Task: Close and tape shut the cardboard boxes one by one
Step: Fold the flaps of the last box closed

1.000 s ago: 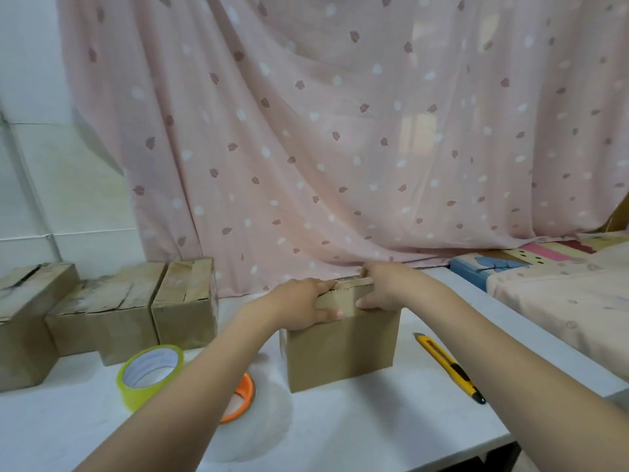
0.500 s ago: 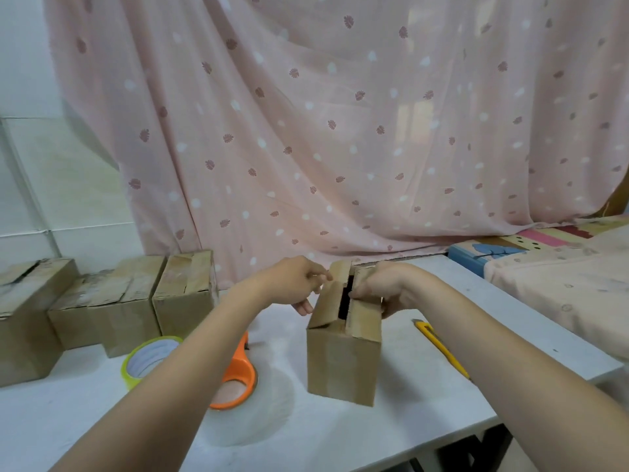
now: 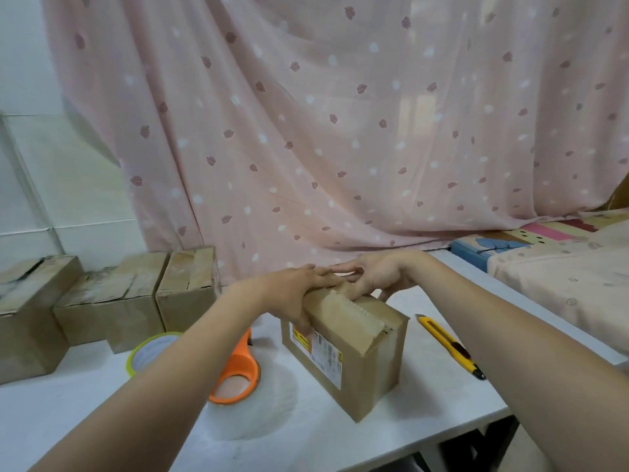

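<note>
Brown corrugated cardboard box [image 3: 354,352] w/ a printed label on its near side sits right of the clear tape roll on an orange core [image 3: 238,379]. Left hand [image 3: 292,294] lies flat across the box's top flap, thumb down the label side; right hand [image 3: 377,277] presses straight fingers on the far end — neither grips. Probably light, stiff walls but springy flaps: hold by pressing flaps down near the seam. Yellow utility knife [image 3: 449,345] lies right of the box.

box [image 3: 354,356] on table [image 3: 340,437], tape rolls [image 3: 235,373] left, knife [image 3: 449,345] right, 3 boxes [image 3: 112,298] far left
</note>
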`<action>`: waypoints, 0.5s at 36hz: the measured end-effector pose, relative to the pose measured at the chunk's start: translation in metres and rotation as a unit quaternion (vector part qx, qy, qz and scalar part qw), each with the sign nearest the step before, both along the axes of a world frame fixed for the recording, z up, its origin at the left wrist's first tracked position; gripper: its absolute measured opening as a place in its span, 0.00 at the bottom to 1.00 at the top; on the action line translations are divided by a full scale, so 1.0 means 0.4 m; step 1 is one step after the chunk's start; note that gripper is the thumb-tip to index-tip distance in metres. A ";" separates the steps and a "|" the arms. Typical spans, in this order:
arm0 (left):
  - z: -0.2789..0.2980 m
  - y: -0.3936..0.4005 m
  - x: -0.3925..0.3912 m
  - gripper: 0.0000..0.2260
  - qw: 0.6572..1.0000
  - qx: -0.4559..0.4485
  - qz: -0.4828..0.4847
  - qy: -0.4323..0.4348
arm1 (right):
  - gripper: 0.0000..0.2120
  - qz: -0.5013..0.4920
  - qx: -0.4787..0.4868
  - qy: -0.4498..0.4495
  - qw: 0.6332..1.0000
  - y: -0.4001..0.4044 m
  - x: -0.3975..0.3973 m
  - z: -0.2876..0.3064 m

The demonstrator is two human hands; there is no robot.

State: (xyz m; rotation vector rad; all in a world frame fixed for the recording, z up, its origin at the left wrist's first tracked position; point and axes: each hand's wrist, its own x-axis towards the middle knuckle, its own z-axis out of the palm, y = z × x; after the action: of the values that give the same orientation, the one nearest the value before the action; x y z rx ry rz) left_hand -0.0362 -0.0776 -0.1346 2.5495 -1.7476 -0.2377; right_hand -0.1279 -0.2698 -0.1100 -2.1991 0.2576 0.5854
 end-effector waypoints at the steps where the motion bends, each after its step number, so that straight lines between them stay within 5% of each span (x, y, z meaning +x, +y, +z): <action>1: -0.010 0.002 0.002 0.50 1.000 -0.010 -0.001 -0.004 | 0.31 -0.001 -0.016 0.005 1.000 -0.005 0.002 0.000; 6: -0.062 0.005 0.008 0.50 0.998 -0.051 0.028 -0.021 | 0.24 -0.072 -0.101 -0.073 0.990 -0.011 0.011 -0.015; 12: -0.039 -0.021 -0.024 0.47 0.982 -0.036 0.135 -0.129 | 0.09 -0.115 -0.224 -0.268 0.930 -0.001 0.001 0.003; 18: -0.077 -0.053 -0.079 0.50 0.977 0.024 0.179 -0.115 | 0.16 -0.032 -0.235 -0.246 0.940 0.035 -0.062 0.024</action>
State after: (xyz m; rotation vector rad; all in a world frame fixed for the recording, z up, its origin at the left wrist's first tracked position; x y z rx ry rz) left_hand -0.0677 -0.0988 -0.1653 2.9658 -1.3102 0.0341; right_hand -0.1525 -0.2560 -0.1002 -2.6988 0.2144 -0.0923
